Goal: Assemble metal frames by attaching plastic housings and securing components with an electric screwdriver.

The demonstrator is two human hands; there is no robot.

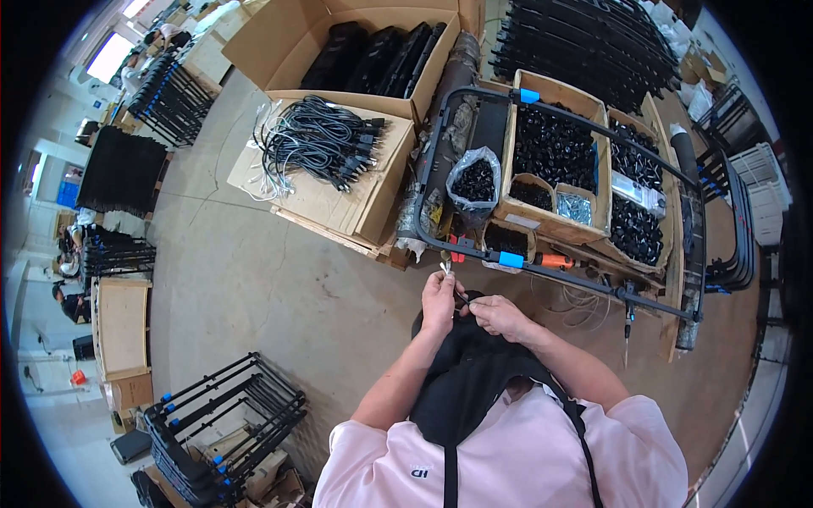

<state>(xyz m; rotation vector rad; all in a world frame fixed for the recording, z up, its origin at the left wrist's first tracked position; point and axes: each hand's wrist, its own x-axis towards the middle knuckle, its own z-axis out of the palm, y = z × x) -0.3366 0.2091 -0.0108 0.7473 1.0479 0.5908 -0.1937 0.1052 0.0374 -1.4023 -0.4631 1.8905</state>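
In front of my black apron (474, 364), both hands are raised close together, just short of the frame's near rail. My left hand (439, 302) is closed, and a small white piece (446, 267) sticks up from its fingertips. A little to its right, my right hand (501, 318) pinches a thin dark piece (464, 298) that runs toward the left hand. Whether the white and dark pieces are joined is hidden by my fingers. The black tubular frame (576, 276) with blue sleeves lies across the parts boxes just beyond.
A wooden box of black parts (555, 144), a bagged bucket of parts (474, 182) and an orange tool (555, 261) are under the frame. Black cables (318, 140) lie on a carton at the left. Stacked frames (229, 415) stand lower left; people sit far left.
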